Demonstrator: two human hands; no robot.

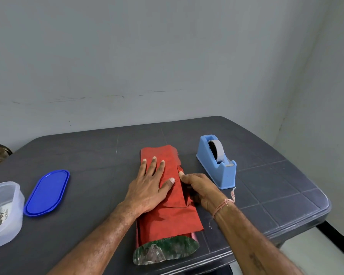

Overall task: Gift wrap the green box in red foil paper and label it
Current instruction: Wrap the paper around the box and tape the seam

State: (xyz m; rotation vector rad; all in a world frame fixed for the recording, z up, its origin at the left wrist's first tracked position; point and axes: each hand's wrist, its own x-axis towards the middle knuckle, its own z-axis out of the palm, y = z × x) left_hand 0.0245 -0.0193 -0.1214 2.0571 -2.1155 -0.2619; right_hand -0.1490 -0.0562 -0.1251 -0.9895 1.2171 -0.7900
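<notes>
At the left edge of a dark grey table [87,155], a clear plastic tub [5,197] stands open, holding paper slips [3,216] whose dark print is too blurred to read; a blue oval lid [47,193] lies flat just beside it. Toward the middle, a person's left hand [149,187] presses palm-down, fingers straight and spread, on red foil paper [167,217] wrapped over the green box [165,251], which lies lengthwise at the table's near centre, its green end showing out of the foil at the near edge. Next, the right hand [199,187], a pink thread band [224,204] at its wrist, curls round the foil's right-hand fold, thumb on top. Farther right, close beside that hand, a light-blue tape dispenser [224,175] stands upright with a roll of tape [216,149] in it.
</notes>
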